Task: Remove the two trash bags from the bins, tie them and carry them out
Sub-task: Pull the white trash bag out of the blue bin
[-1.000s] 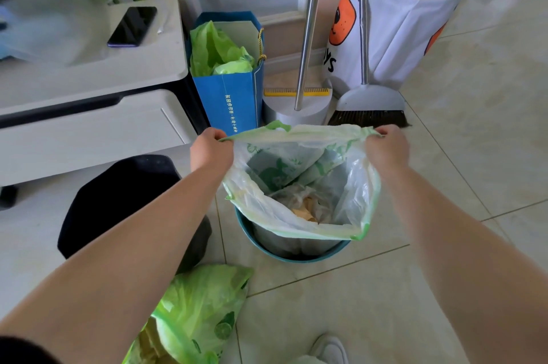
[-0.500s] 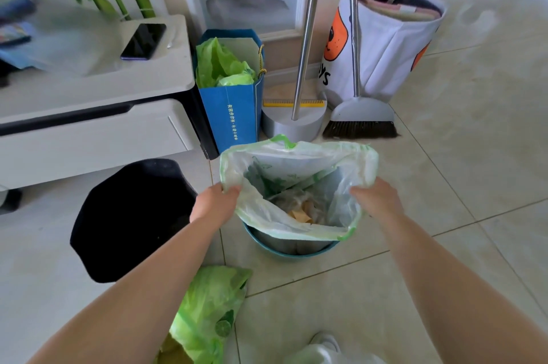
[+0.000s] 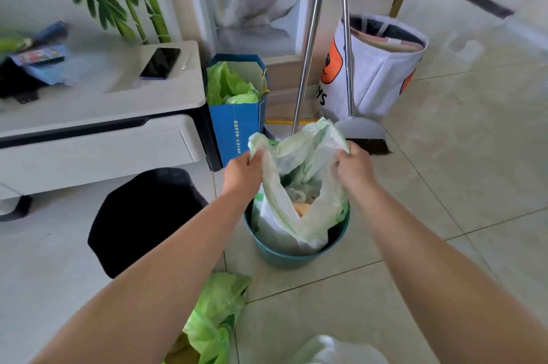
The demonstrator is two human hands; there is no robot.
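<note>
Mid-task, by my read | left hand (image 3: pixel 243 173) and right hand (image 3: pixel 354 169) apart, each gripping the rim of white-green trash bag (image 3: pixel 299 153), untied, bottom inside teal bin (image 3: pixel 296 258) | green trash bag (image 3: pixel 215 316) out on floor (image 3: pixel 444 185), knot unseen | black bin (image 3: pixel 145 221) seemingly bagless | count: 2 bins, 2 bags; tying, carrying-out remain.

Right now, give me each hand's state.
Left hand: grips the trash bag by its rim.
Right hand: grips the same bag's opposite edge.
</note>
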